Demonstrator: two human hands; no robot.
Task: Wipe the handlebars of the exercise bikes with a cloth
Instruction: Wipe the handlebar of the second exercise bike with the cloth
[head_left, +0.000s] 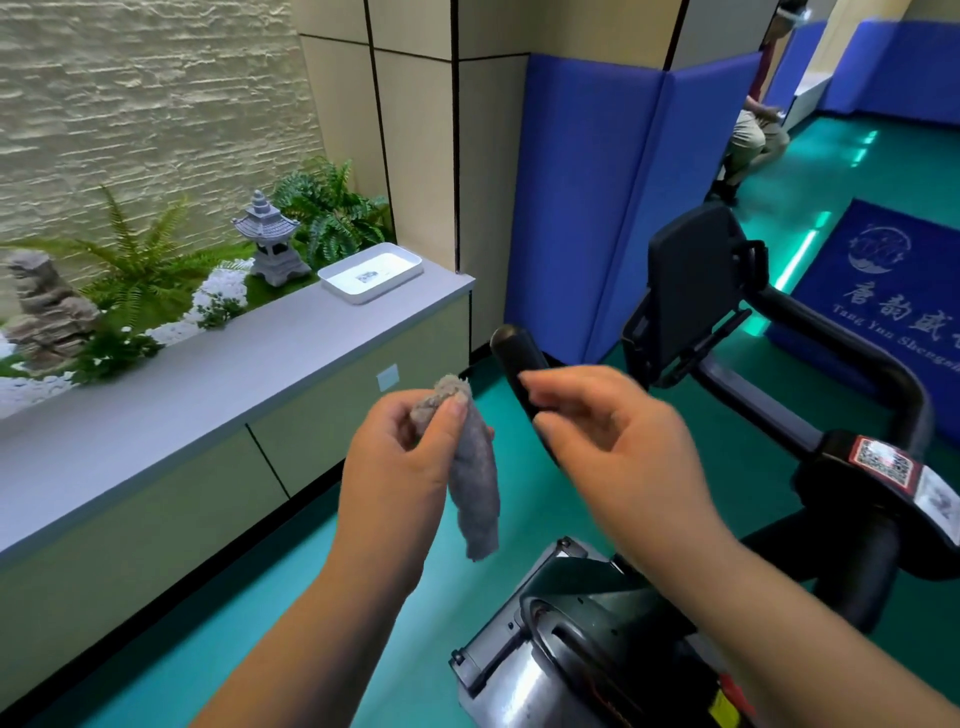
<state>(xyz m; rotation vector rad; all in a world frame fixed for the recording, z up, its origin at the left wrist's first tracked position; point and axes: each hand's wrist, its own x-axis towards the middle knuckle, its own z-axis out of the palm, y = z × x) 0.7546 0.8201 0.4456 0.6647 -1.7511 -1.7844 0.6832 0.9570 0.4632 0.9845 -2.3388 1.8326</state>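
Observation:
My left hand (400, 462) pinches a grey fluffy cloth (472, 478) near its top, and the cloth hangs down loosely over the green floor. My right hand (602, 441) hovers just right of it, fingers loosely bent, holding nothing, in front of the black left handlebar (511, 353) of an exercise bike. Beyond, the bike's black console holder (691, 296) stands in the middle, and the right handlebar (857, 364) curves off to the right.
A low grey-topped cabinet (208, 384) runs along the left with a white tray (371, 273) and a planter of ferns and a stone lantern. Blue wall pads (597, 208) stand behind the bike. A blue mat (893, 291) lies at right. A person (753, 135) crouches far back.

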